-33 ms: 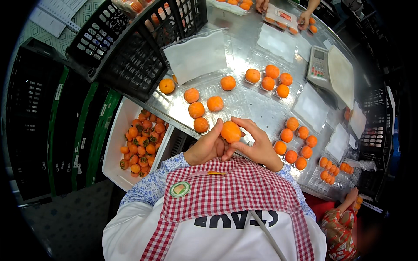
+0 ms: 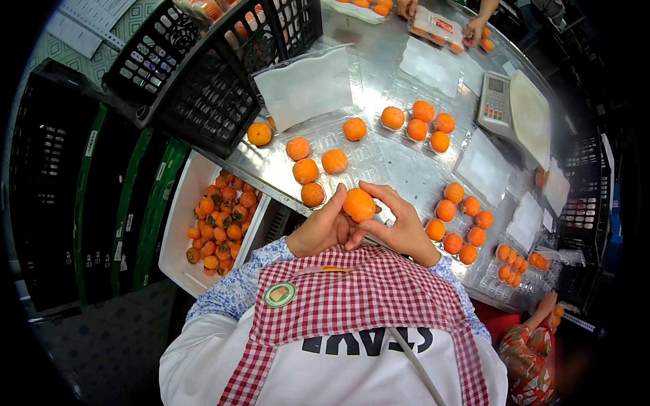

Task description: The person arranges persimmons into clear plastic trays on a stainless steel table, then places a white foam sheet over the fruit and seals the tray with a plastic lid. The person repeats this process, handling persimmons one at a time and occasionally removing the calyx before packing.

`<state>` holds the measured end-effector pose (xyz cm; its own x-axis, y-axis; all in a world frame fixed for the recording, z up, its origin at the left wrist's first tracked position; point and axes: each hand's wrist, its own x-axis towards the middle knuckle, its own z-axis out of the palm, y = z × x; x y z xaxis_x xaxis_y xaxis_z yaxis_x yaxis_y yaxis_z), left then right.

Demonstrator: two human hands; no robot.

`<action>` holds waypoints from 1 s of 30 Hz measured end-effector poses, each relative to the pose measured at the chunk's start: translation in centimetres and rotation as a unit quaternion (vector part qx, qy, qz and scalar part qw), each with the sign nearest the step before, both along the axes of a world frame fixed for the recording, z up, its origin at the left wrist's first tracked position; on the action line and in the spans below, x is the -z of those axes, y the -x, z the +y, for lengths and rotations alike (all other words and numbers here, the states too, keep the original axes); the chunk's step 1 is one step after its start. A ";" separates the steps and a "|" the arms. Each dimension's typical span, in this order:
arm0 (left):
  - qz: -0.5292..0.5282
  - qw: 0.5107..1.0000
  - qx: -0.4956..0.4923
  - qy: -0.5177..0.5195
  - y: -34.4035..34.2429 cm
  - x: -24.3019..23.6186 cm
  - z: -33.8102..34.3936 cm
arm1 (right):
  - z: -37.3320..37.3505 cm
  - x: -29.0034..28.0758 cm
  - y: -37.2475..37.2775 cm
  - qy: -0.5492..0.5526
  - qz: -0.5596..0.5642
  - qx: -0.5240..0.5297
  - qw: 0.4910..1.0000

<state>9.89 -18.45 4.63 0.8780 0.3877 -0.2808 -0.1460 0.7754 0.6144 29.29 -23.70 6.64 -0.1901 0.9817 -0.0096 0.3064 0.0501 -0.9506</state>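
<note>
I hold one orange persimmon (image 2: 359, 205) between both hands, just in front of my apron at the table's near edge. My left hand (image 2: 319, 229) is closed along its left side. From the right, my right hand (image 2: 405, 229) grips it with thumb and fingers. Right beyond my hands lies an open clear plastic tray (image 2: 371, 162) with several persimmons (image 2: 334, 161) in its hollows; its lid (image 2: 305, 88) is folded back. A single persimmon (image 2: 259, 134) sits on the metal table left of that tray.
A white bin (image 2: 179, 254) of persimmons stands lower left, beside stacked crates (image 2: 88, 203). A black crate (image 2: 210, 95) rises at the table's left. More filled trays (image 2: 455, 210) and a scale (image 2: 495, 101) are to the right. Another person's hands (image 2: 477, 30) hold a pack at the far side.
</note>
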 end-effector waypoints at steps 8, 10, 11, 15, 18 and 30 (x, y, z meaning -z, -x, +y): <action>-0.009 0.999 -0.015 0.032 -0.1 0.7 -0.2 | 0.0 0.8 -0.6 -0.017 0.073 -0.015 0.997; -0.033 0.999 -0.035 -0.011 -0.1 0.8 -0.1 | 0.2 0.9 -1.0 -0.045 0.069 -0.032 0.996; -0.046 0.997 -0.045 -0.032 -0.1 0.8 0.0 | 0.3 0.8 -1.3 -0.050 0.059 -0.041 0.996; 0.059 0.975 -0.097 -0.190 -0.2 -0.1 -0.1 | 0.2 0.4 -1.6 -0.071 0.062 -0.044 0.995; 0.089 0.949 -0.109 -0.281 -0.4 -0.3 -0.1 | -0.3 0.2 -1.2 -0.038 0.124 0.001 0.992; 0.197 0.768 -0.126 -0.596 -0.4 -0.2 -0.5 | -1.6 1.3 0.2 -0.004 0.139 0.054 0.989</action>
